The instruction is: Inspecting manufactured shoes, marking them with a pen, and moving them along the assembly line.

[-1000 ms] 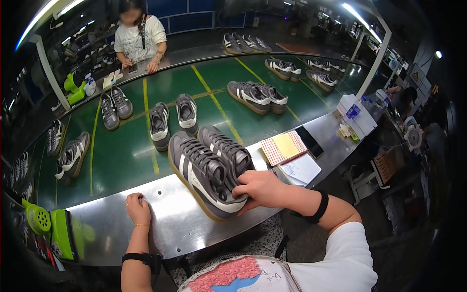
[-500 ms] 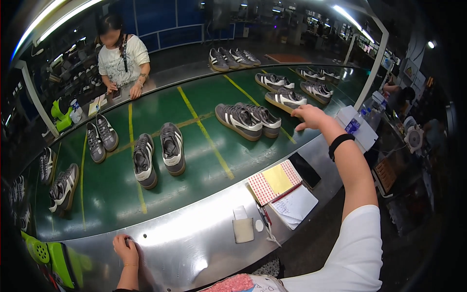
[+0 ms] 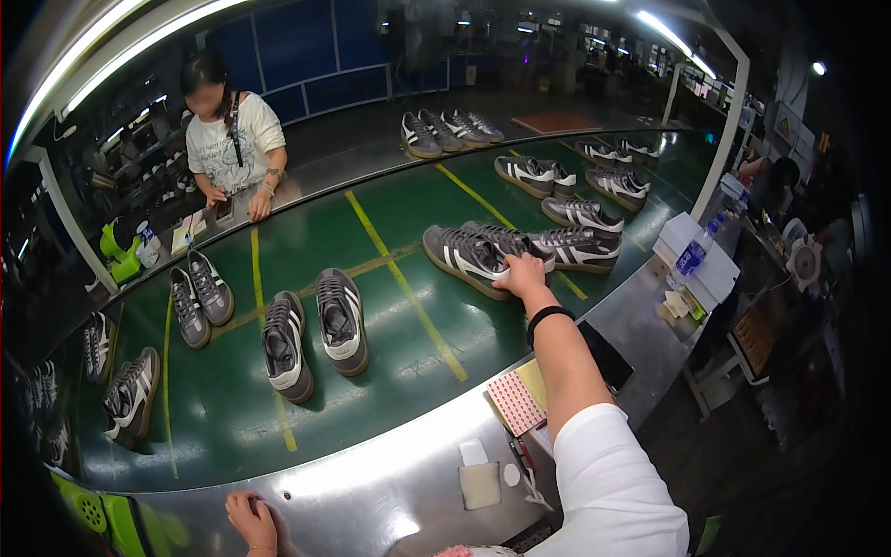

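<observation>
My right hand (image 3: 522,276) reaches out over the green belt (image 3: 399,371) and is closed on the heel end of a grey sneaker (image 3: 461,257) with white stripes and a gum-coloured sole. A second sneaker (image 3: 506,239) stands close behind that one, partly covered. Just beyond my hand, two more sneakers, one nearer (image 3: 580,247) and one farther (image 3: 583,214), lie side by side. At the lower left, my left hand (image 3: 251,522) rests on the metal ledge (image 3: 371,501) with its fingers curled; something dark shows by the fingertips, too unclear to name.
Several similar sneakers, such as a middle one (image 3: 342,320), stand along the belt. A sheet of red-marked stickers (image 3: 517,401), a beige pad (image 3: 480,485) and a black phone-like slab (image 3: 608,357) lie on the ledge. Opposite stands a co-worker (image 3: 237,139).
My right hand has come left and nearer, from the farther sneaker onto the heel of the nearer pair. Another sneaker now shows beside that pair. The whole view has shifted slightly.
</observation>
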`<state>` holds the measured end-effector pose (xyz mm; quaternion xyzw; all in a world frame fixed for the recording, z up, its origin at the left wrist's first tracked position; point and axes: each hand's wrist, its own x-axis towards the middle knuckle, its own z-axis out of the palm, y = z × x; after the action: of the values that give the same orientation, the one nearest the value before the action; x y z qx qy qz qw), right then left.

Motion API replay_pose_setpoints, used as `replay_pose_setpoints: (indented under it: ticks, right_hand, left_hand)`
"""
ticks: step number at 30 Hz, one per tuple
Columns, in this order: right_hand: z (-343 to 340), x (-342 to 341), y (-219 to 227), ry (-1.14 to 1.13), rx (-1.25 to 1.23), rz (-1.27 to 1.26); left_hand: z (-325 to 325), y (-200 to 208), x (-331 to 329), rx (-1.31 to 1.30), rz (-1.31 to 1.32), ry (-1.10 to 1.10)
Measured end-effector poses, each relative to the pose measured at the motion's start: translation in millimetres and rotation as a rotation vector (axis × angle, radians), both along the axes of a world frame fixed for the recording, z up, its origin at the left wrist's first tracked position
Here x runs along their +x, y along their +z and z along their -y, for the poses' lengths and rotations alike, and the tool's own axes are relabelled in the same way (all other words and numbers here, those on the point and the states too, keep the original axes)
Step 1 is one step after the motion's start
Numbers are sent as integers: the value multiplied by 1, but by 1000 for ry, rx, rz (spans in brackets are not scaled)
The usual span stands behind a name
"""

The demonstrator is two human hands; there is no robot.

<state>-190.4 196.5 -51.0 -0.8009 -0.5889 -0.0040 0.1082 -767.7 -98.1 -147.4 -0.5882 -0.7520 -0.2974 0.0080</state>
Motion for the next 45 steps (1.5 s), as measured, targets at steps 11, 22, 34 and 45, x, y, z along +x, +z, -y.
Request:
replay_pose_setpoints:
  ticks: [11,22,34,45]
  right_hand:
    - [113,-88,57,130,298,-114]
    - [384,-328,71,921,-754,-402]
    - [339,-274,-22,546,-366,-794]
    - [372,-283,-22,292,-357,-2080]
  left_hand:
    - [-7,-11,-16,12,8,-35]
    - [31,30,-1,85,435,-532]
    - [87,72,51,-493,1093,-433]
    - [132,75,19,-181,2047,-351]
